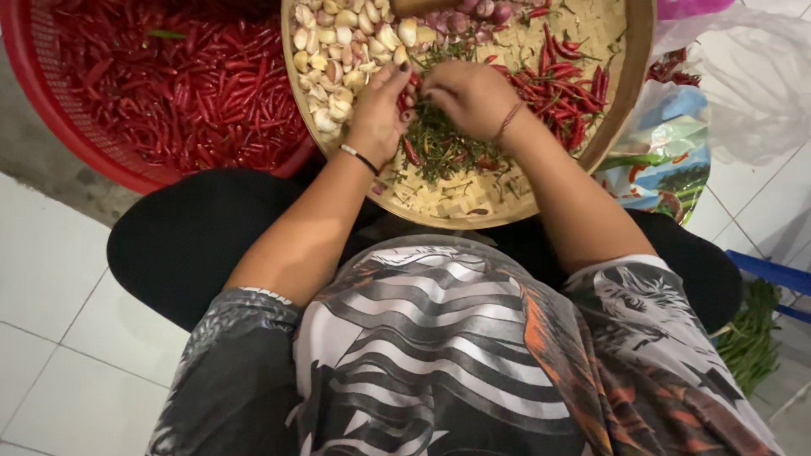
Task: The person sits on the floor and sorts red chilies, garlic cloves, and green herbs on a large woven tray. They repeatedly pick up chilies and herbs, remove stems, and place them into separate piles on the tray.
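Note:
A round woven bamboo tray (621, 101) rests on my lap. It holds peeled garlic cloves (334, 51) at its left, red chilies (557, 89) at its right and a heap of green stems (439, 148) in the middle. My left hand (380, 105) and my right hand (469, 93) meet over the stem heap, fingers pinched together on a red chili (407, 91) between them. A dark band circles my left wrist and a thin cord circles my right wrist.
A red plastic basket (51, 110) full of red chilies stands at the upper left on the floor. Plastic bags (676, 143) lie at the right. Green stalks (748, 338) and a blue bar (773, 272) are at the lower right. White floor tiles surround me.

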